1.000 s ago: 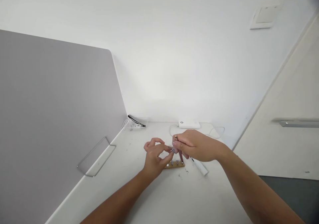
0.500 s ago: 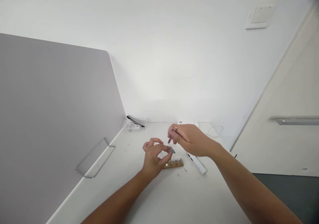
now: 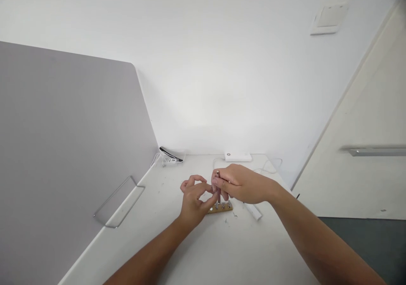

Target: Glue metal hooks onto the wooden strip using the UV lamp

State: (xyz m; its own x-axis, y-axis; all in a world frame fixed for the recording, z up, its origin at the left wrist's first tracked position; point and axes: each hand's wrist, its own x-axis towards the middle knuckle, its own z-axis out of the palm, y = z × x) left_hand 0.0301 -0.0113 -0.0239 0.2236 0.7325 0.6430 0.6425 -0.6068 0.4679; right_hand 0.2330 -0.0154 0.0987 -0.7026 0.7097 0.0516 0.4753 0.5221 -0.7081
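My left hand (image 3: pixel 197 198) has thumb and index finger pinched together above the table. They hold a small grey piece, now mostly hidden by the fingers. My right hand (image 3: pixel 236 184) is closed around a slim metal screwdriver (image 3: pixel 218 174), held upright with its top end showing. Its lower end points down at the left fingertips, and the two hands are touching or nearly so. Just below them lies a small wooden block (image 3: pixel 221 209) with several little grey metal parts standing on it. Its left end is partly behind my left hand.
Right of the block lies a white oblong case (image 3: pixel 253 212), partly under my right hand. By the wall are a white box (image 3: pixel 237 156) with cables and a clear tray (image 3: pixel 173 154) holding a black item. A grey panel (image 3: pixel 72 141) with a wire handle (image 3: pixel 119 202) borders the left.
My right hand has moved down and left to my left hand, turning the screwdriver upright over the grey piece. My left hand has barely moved.
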